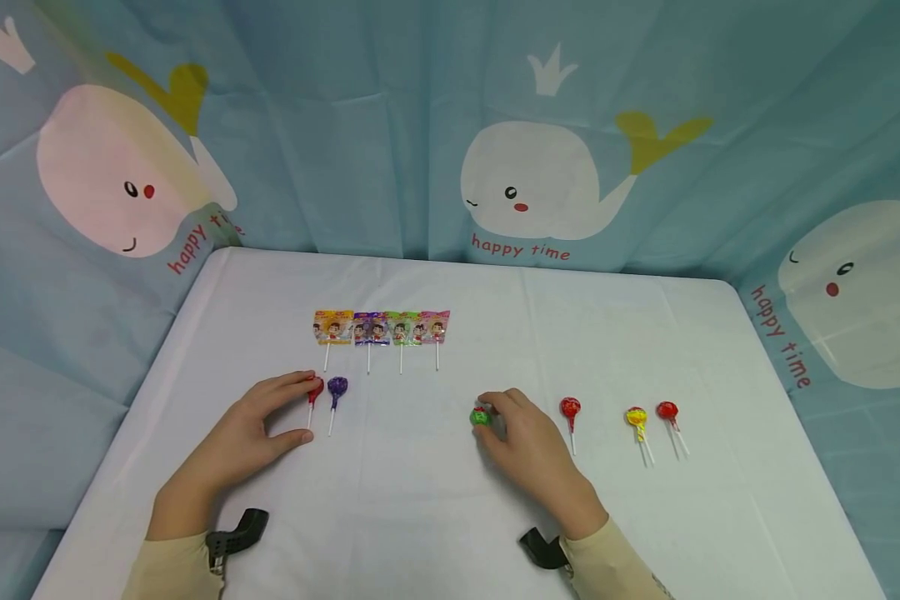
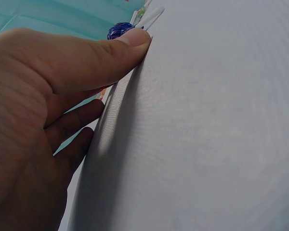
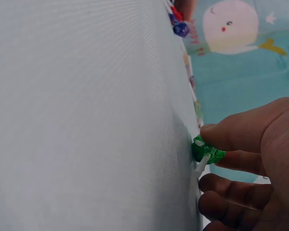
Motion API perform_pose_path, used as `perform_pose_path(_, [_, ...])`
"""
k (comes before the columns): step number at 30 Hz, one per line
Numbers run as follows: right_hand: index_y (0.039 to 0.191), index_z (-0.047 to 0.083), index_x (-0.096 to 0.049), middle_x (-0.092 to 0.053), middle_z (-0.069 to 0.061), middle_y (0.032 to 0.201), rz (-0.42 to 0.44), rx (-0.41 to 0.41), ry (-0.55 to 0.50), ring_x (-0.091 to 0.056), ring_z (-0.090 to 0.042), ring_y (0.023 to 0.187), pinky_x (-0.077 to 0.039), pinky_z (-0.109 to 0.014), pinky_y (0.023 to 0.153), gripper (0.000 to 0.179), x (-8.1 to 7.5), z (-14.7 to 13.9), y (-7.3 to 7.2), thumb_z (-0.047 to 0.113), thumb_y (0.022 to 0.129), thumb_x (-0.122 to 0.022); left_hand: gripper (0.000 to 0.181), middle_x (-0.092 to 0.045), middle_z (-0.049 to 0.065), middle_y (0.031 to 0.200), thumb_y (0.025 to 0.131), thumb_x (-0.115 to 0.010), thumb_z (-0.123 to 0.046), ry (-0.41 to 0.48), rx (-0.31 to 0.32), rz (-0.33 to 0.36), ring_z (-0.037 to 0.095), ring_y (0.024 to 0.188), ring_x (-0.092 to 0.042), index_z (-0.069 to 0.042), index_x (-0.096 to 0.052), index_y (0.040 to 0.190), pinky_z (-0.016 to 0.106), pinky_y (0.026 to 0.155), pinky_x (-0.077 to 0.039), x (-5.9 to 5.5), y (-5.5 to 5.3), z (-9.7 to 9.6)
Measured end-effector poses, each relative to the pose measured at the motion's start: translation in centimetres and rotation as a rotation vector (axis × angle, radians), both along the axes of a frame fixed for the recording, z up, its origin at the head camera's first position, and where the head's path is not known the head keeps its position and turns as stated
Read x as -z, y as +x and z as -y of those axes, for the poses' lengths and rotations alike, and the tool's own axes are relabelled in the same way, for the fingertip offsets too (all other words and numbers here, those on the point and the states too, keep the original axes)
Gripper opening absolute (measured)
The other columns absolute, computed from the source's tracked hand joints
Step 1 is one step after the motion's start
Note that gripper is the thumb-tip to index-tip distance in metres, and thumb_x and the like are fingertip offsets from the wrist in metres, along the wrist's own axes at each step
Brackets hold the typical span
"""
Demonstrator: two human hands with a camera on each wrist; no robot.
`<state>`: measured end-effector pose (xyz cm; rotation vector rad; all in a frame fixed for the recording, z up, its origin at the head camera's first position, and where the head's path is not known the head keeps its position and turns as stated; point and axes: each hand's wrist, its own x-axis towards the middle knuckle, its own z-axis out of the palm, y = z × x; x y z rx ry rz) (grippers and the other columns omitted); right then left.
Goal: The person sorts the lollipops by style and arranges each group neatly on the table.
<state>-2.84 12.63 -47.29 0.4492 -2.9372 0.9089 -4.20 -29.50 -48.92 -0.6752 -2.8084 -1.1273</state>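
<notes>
My left hand [image 1: 258, 425] is at a red lollipop [image 1: 316, 389] on the white table, its index fingertip at the candy head and its thumb by the stick's lower end. A purple lollipop [image 1: 337, 386] lies just right of it; in the left wrist view the thumb hides the red one and overlaps the purple lollipop's [image 2: 120, 30] stick. Farther right, my right hand [image 1: 528, 442] pinches a green-wrapped lollipop [image 1: 480, 416] by its head between thumb and index finger. In the right wrist view the green lollipop's [image 3: 204, 150] white stick points down, close to the cloth.
Behind the hands lies a row of several flat-packed lollipops [image 1: 381, 328], sticks toward me. To the right of my right hand are a red lollipop [image 1: 570, 407], a yellow one [image 1: 636, 417] and another red one [image 1: 667, 411]. A blue whale-print curtain [image 1: 390, 167] surrounds the table [image 1: 435, 517].
</notes>
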Motion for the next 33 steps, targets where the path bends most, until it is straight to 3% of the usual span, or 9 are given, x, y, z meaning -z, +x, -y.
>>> perform_pose_path(6, [0.125, 0.014, -0.077, -0.072, 0.006, 0.121, -0.019, -0.04, -0.035, -0.061, -0.009, 0.084, -0.056, -0.029, 0.072, 0.034, 0.2, -0.2, -0.2, 0.013, 0.093, -0.088, 0.076, -0.059, 0.006, 0.159, 0.08, -0.099, -0.01, -0.001, -0.006, 0.001, 0.038, 0.144, -0.05, -0.016, -0.068, 0.15, 0.004, 0.116, -0.019, 0.0, 0.1, 0.0])
perform_pose_path(12, [0.12, 0.013, -0.078, -0.075, 0.006, 0.114, -0.038, -0.04, -0.034, -0.059, -0.008, 0.08, -0.054, -0.028, 0.07, 0.031, 0.2, -0.1, -0.2, 0.012, 0.091, -0.089, 0.076, -0.058, 0.006, 0.159, 0.081, -0.098, -0.011, -0.018, -0.008, 0.004, 0.038, 0.144, -0.05, -0.017, -0.067, 0.15, 0.004, 0.115, -0.018, 0.1, 0.0, 0.0])
perform_pose_path(18, [0.115, 0.015, -0.077, -0.074, 0.007, 0.11, 0.003, -0.014, -0.023, -0.064, -0.009, 0.086, -0.057, -0.032, 0.076, 0.027, -0.1, 0.3, -0.2, 0.015, 0.091, -0.09, 0.077, -0.058, 0.005, 0.159, 0.08, -0.098, -0.01, -0.029, -0.014, 0.013, 0.038, 0.145, -0.05, -0.018, -0.067, 0.151, 0.004, 0.115, -0.018, 0.2, 0.0, 0.1])
perform_pose_path(24, [0.113, 0.017, -0.076, -0.07, 0.012, 0.104, 0.053, -0.016, -0.039, -0.055, -0.007, 0.078, -0.052, -0.027, 0.07, 0.026, -0.3, 0.8, -0.6, 0.019, 0.091, -0.091, 0.077, -0.058, 0.006, 0.159, 0.08, -0.098, -0.01, -0.02, -0.004, 0.003, 0.038, 0.145, -0.05, -0.018, -0.067, 0.15, 0.005, 0.116, -0.019, 0.2, -0.1, 0.3])
perform_pose_path(33, [0.109, 0.018, -0.076, -0.068, 0.014, 0.097, 0.052, -0.041, -0.061, -0.053, -0.006, 0.072, -0.05, -0.026, 0.065, 0.023, -0.5, 1.9, -1.2, 0.02, 0.091, -0.091, 0.077, -0.057, 0.005, 0.16, 0.081, -0.098, -0.01, -0.026, -0.008, 0.02, 0.038, 0.145, -0.05, -0.018, -0.067, 0.151, 0.005, 0.116, -0.019, 0.2, 0.0, 0.3])
